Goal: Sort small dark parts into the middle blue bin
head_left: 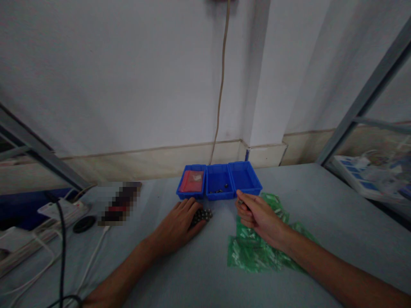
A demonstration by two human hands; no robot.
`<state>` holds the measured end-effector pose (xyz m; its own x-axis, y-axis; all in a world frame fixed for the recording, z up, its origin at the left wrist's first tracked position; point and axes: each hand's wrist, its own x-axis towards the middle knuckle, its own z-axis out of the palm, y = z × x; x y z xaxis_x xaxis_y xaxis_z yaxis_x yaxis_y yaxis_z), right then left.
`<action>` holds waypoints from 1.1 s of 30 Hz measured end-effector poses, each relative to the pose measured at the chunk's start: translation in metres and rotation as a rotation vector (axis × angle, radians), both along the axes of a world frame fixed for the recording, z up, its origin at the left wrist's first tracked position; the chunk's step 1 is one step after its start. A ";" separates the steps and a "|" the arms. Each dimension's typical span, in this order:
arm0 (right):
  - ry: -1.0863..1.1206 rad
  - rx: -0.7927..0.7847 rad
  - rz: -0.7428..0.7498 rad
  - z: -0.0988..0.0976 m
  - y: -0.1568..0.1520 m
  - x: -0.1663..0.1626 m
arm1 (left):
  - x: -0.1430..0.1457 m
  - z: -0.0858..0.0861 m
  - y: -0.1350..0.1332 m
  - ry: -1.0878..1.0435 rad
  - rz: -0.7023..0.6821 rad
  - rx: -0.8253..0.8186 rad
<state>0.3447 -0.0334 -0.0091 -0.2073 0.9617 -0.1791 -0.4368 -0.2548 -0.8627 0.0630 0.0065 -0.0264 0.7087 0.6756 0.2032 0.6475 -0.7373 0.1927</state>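
Observation:
My left hand (pixel 181 222) rests on the table, curved around a pile of small dark metal parts (pixel 205 214), thumb apart from the fingers. Part of the pile is hidden under the palm. To the right, my right hand (pixel 258 216) is raised and closed, thumb against the curled fingers; a small metal part (pixel 240 202) shows in its grip. Beneath and beside that hand lie several green plastic bags (pixel 250 254) with pale markings. Just beyond both hands, the middle blue bin (pixel 219 195) has a few small metal parts in its bottom.
The left blue bin (pixel 182 193) contains a red plastic bag (pixel 192 183); the right blue bin (pixel 245 175) stands against the middle one. On the left are a blurred-out phone-like object (pixel 120 205), a black round item (pixel 84 224), cables and a power strip (pixel 41 237). A wall rises behind.

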 end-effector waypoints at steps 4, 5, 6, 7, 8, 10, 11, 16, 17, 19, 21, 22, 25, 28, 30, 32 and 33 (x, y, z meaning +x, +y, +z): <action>-0.012 0.002 -0.003 0.000 0.000 0.000 | 0.000 0.001 0.000 -0.001 -0.001 -0.012; -0.019 0.005 -0.003 0.000 -0.001 0.000 | 0.000 0.001 0.000 -0.006 -0.002 -0.012; -0.026 0.008 -0.006 0.001 -0.001 -0.001 | 0.001 0.001 0.000 -0.011 -0.003 -0.011; -0.035 0.011 -0.015 0.002 -0.001 -0.001 | 0.001 0.001 0.000 -0.014 -0.003 -0.009; -0.045 0.015 -0.029 0.002 -0.001 -0.001 | 0.001 0.002 -0.001 -0.014 -0.002 -0.008; -0.064 0.027 -0.073 0.003 -0.001 -0.002 | 0.002 0.002 -0.001 -0.010 0.002 -0.003; -0.074 0.032 -0.092 0.002 -0.001 -0.002 | 0.002 0.002 -0.001 -0.008 0.004 -0.001; -0.110 0.040 -0.107 0.001 0.000 -0.002 | -0.001 0.003 -0.001 -0.004 -0.005 -0.005; -0.117 0.044 -0.112 0.000 0.000 -0.002 | -0.001 0.004 -0.001 0.000 -0.012 -0.010; -0.133 0.054 -0.136 0.000 -0.001 -0.003 | -0.003 0.005 -0.001 0.006 -0.028 -0.016; -0.145 0.063 -0.168 -0.001 -0.001 -0.003 | -0.004 0.005 0.000 -0.001 -0.033 -0.013; -0.150 0.065 -0.178 -0.001 -0.001 -0.003 | -0.004 0.006 0.000 -0.007 -0.030 -0.011; -0.163 0.062 -0.185 -0.002 0.000 -0.003 | -0.003 0.006 0.000 -0.009 -0.018 -0.013; -0.169 0.058 -0.185 -0.003 0.000 -0.003 | -0.001 0.007 0.000 0.013 -0.015 -0.016; -0.173 0.063 -0.209 -0.004 0.001 -0.003 | -0.001 0.007 0.000 0.019 -0.014 -0.014; -0.180 0.070 -0.245 -0.005 0.001 -0.003 | -0.001 0.006 0.001 0.013 -0.014 -0.008; -0.184 0.073 -0.260 -0.005 0.001 -0.003 | -0.001 0.005 0.001 0.007 -0.015 -0.005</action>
